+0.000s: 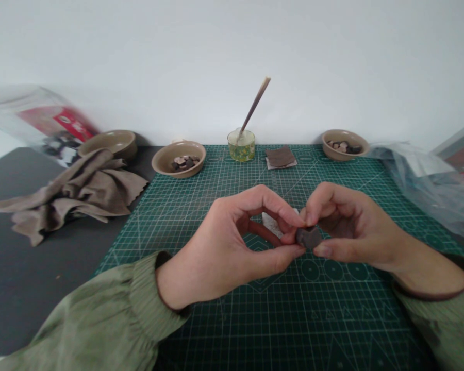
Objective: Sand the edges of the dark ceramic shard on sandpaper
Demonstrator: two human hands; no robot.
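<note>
Between the fingertips of both hands is a small dark brown-grey piece (pixel 309 238), with angular edges; its exact kind I cannot make out. My left hand (pixel 251 237) pinches it from the left with thumb and fingers. From the right, my right hand (pixel 348 226) grips it with thumb and bent fingers. The piece is held above the green cutting mat (pixel 232 319). Behind my left fingers, a pale piece of paper or cloth (pixel 271 224) lies on the mat, partly hidden.
Bowls with small dark and tan pieces stand at back left (pixel 160 162) and back right (pixel 346 135). A glass cup (pixel 241 147) holds a stick (pixel 257 100). Brown squares (pixel 280 157) lie beside it. Left are a brown cloth (pixel 88 190), another bowl (pixel 116 141); right, clear plastic (pixel 421 185).
</note>
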